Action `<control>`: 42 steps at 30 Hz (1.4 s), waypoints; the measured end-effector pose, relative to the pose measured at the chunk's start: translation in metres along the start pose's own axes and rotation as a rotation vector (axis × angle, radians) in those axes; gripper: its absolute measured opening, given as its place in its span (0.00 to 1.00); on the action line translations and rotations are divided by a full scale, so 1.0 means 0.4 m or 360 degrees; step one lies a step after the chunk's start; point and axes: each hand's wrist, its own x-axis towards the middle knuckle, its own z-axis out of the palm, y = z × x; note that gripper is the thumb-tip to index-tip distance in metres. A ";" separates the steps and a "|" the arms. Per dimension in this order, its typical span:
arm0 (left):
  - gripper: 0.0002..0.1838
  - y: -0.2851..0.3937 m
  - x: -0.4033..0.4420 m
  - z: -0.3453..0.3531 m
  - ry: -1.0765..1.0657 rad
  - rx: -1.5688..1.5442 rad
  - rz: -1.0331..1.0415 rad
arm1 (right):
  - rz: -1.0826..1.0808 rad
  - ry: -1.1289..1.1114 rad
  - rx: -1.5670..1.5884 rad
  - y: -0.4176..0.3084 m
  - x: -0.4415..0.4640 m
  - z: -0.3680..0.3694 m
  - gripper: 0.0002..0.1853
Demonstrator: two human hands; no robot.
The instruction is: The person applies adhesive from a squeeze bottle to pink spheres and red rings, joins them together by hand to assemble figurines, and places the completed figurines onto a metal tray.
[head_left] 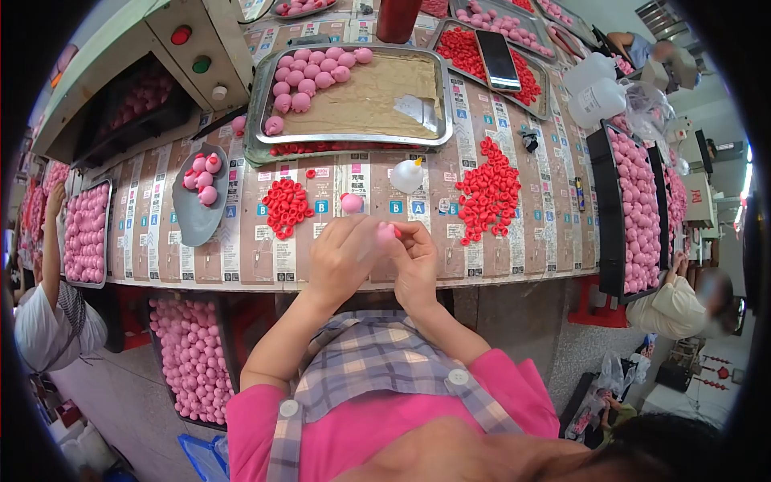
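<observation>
Both my hands meet at the table's front edge around a small pink ball (387, 234), blurred by motion. My left hand (344, 255) is closed on the ball and covers part of it. Thumb and fingertips of my right hand (417, 261) pinch at a small red piece (397, 230) against the ball; its exact shape is partly hidden. Just beyond lies another pink ball (351, 202) with a red part on it. A white bottle with a yellow tip (407, 175) stands behind my hands. Small red rings (287, 208) are heaped at left, and more red pieces (488, 191) at right.
A metal tray (353, 143) with pink balls is at the back. On the left, a grey dish (193, 221) holds several balls. A phone (498, 60) rests over red pieces. Black crates (612, 217) of balls stand right; another bin (193, 357) sits below left. Other people sit at both sides.
</observation>
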 end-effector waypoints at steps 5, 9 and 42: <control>0.25 -0.006 -0.004 -0.003 0.0029 -0.0180 -0.0101 | 0.0475 -0.0076 0.0435 -0.026 0.006 0.007 0.12; 0.26 -0.006 -0.003 -0.005 0.0056 -0.0236 -0.0133 | 0.0754 -0.0228 0.0560 -0.060 0.021 0.008 0.13; 0.25 -0.050 -0.031 -0.048 -0.0192 -0.0317 -0.0348 | -0.0758 -0.0313 -0.1803 -0.075 0.061 0.022 0.20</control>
